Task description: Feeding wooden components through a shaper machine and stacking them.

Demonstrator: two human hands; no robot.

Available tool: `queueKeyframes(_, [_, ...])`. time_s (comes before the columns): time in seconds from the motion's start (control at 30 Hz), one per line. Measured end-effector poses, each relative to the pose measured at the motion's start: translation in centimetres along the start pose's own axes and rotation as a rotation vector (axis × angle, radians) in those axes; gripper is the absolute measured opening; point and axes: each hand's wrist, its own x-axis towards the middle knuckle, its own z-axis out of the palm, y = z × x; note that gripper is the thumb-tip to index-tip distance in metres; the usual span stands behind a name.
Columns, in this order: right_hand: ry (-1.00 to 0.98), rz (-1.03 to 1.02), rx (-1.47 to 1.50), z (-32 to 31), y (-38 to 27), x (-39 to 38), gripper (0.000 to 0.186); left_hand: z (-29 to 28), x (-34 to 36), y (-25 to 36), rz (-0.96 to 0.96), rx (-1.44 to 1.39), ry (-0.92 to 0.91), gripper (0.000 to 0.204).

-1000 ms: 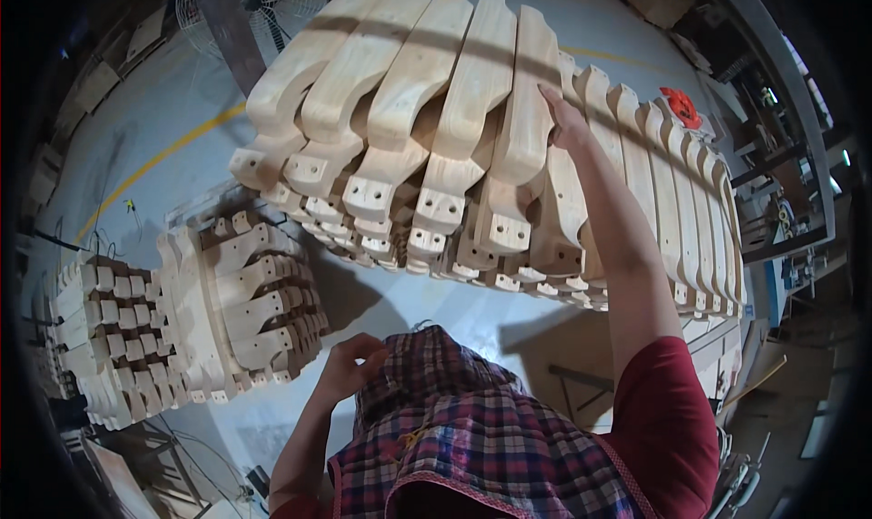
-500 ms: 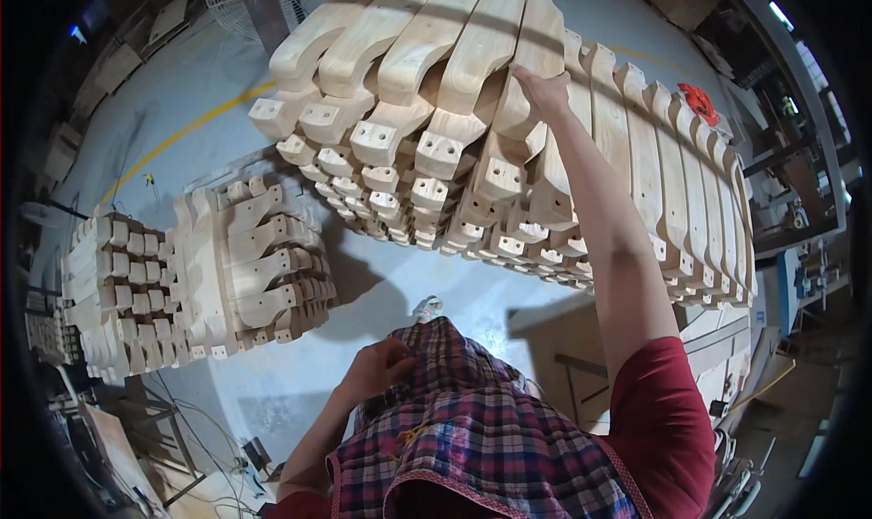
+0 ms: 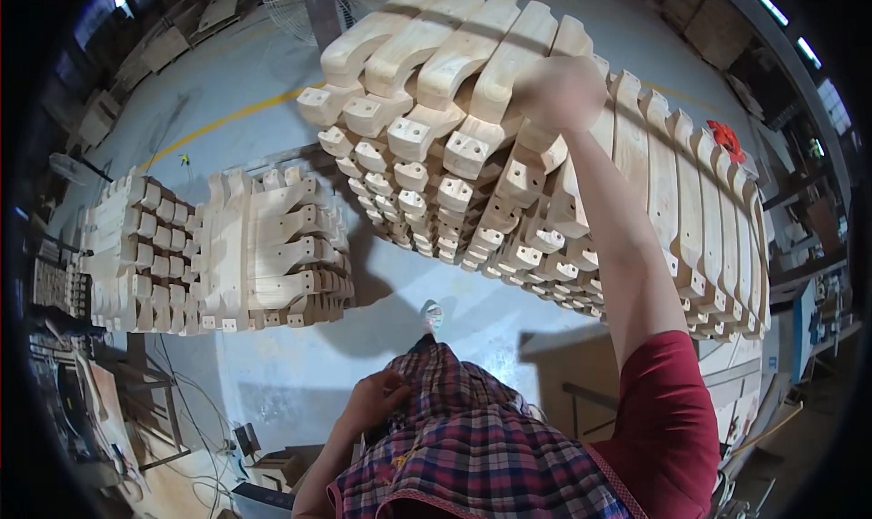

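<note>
My right arm reaches forward over a tall stack of pale, curved wooden pieces (image 3: pixel 447 58) shaped like furniture legs, their ends drilled with holes. At its end my right hand (image 3: pixel 561 94) is smeared by motion, in front of one upper wooden piece (image 3: pixel 571 38); its fingers cannot be made out. Low in front of my body, beside the plaid apron (image 3: pixel 472 428), is my left hand (image 3: pixel 374 401). Its fingers are loosely bent with the thumb apart, and nothing shows in them.
Two smaller stacks of similar pieces (image 3: pixel 268 247) stand on the left. A red object (image 3: pixel 726 141) lies beyond the right end of the big stack. Behind it are a fan (image 3: pixel 295 6) and a post. Cables and a metal stand (image 3: pixel 154 410) are at lower left.
The view has shifted, so the stacks appear lower and further right. My right hand, earlier sharp with its fingers on an upper piece, is now blurred. My left hand stays by the apron.
</note>
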Motion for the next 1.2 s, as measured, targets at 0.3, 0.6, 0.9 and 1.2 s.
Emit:
queueKeyframes(0.3, [-0.073,-0.322,-0.508,4.1,-5.2,-3.7,0.058,0.7,-2.5,0.7,-0.06,0.048,0.077,0.025])
queueKeyframes(0.6, [-0.012,-0.326,-0.513,4.7,-5.0,-4.9,0.052,1.0,-2.9,-0.7,-0.114,0.009,0.196,0.025])
queueKeyframes(0.9, [-0.068,-0.443,-0.61,5.1,-1.0,-0.7,0.061,-0.8,-1.1,-3.1,0.196,0.2,0.126,0.026])
queueKeyframes(1.2, [0.577,-1.041,-0.299,8.6,-2.9,-19.0,0.049,-4.3,-7.7,-12.1,-0.054,0.003,0.317,0.028])
